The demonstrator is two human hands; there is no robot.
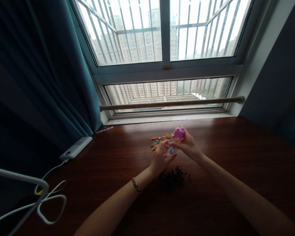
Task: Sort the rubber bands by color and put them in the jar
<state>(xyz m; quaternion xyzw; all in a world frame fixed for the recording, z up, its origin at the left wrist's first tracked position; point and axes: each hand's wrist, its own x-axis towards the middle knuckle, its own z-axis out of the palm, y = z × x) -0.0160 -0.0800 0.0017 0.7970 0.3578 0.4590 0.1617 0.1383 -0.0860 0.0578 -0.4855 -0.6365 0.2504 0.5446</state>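
- Left hand (pixel 159 159): fingers bent round the lower body of a see-through container (pixel 171 149), thumb on its near side; grip looked closed.
- Right hand (pixel 189 146): closed on the upper part, fingers beside the round pink top (pixel 179 132); exact fingertip contact couldn't be told.
- Container was off to the centre, between both hands, coloured bits showing through; whether the top was fastened couldn't be told.
- Step in hand, as judged: two-handed handling of the container. Any shift of it seemed to call for a steady left grip and light right fingers, body kept from squeezing.
- Multicoloured pile (pixel 159 140) lay just beyond and left of the hands; dark pile (pixel 173 178) lay on the near side. Both close, so a low sweep of either hand could have scattered them.
- Bracelet (pixel 136 185) on left wrist, beside no pile.
- Further out on the brown tabletop (pixel 236 154): white device (pixel 76 148) and white cable (pixel 51 198) far left, well apart from the hands; window (pixel 166 65) at far side. Neither blocked the hands.
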